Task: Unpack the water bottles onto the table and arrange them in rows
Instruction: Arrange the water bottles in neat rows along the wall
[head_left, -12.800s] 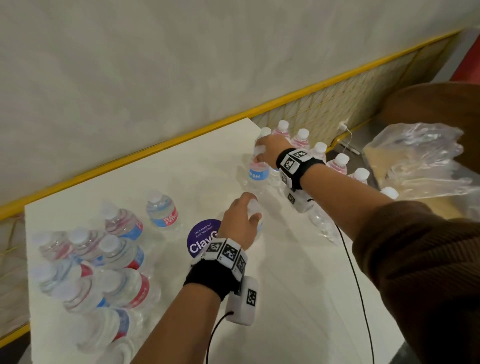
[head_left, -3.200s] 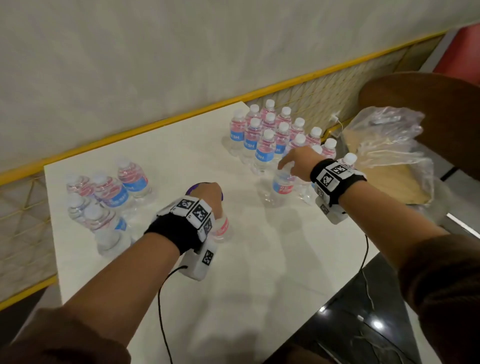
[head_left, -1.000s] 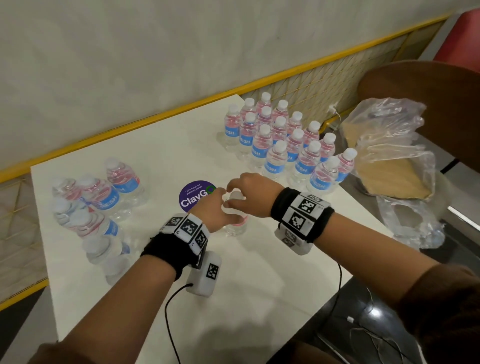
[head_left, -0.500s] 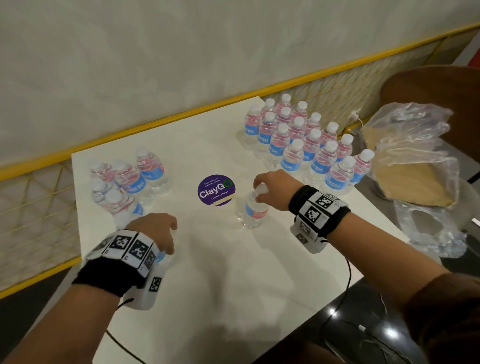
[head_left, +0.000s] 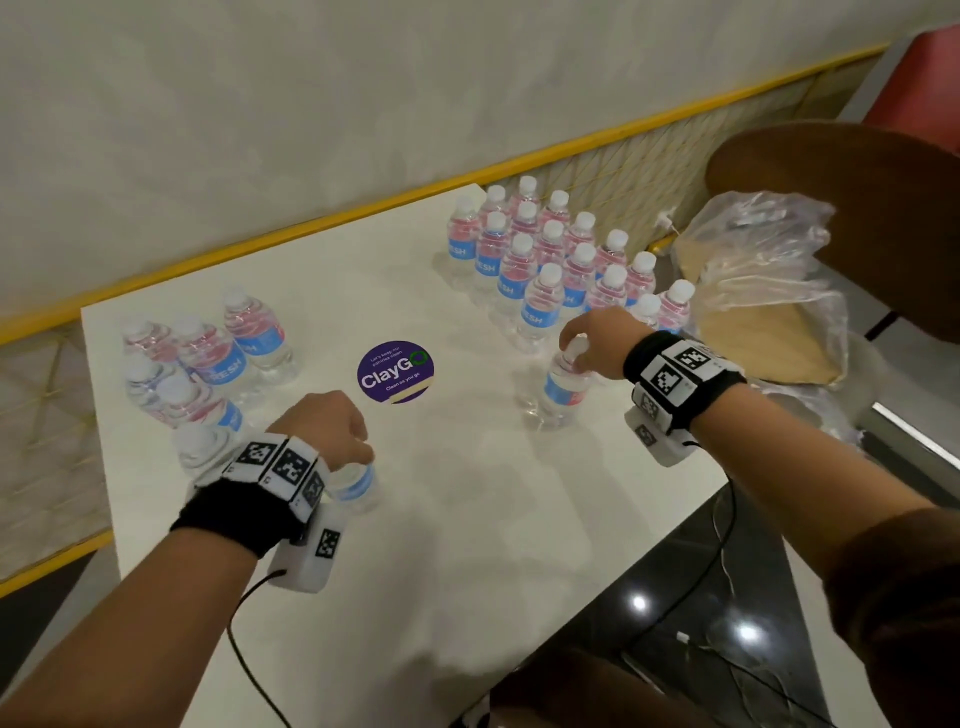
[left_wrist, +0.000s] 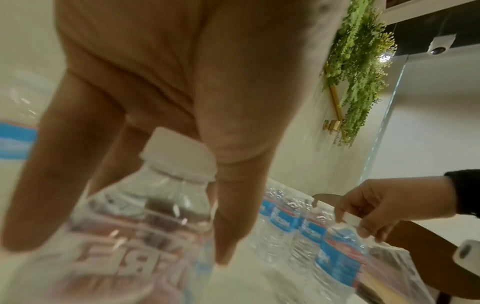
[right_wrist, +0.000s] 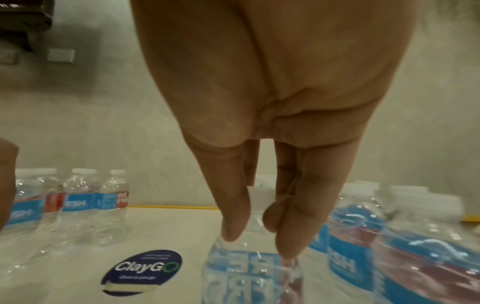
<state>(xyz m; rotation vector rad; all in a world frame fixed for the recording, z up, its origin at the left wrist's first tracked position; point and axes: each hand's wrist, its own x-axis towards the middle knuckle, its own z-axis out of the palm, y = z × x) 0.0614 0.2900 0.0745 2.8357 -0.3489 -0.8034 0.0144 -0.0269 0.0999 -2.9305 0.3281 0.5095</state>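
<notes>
A white tabletop is shown from above, with both hands at work on small water bottles. The right hand is seen pinching the white cap and neck of an upright water bottle, which stands on the tabletop just near of the arranged rows; the thumb and fingertips are pressed against its shoulder in the right wrist view. The left hand is curled down around the top of a second bottle at the near left, its fingers lying along both sides of the capped neck. The arranged rows, capped bottles with blue and red labels, are set close together at the far right corner of the tabletop. A loose group of bottles stands at the far left. A round purple "ClayGO" sticker lies between the two groups. A crumpled clear plastic wrap rests beyond the right edge, beside a brown chair. Marker-patterned wristbands are worn on both wrists.
</notes>
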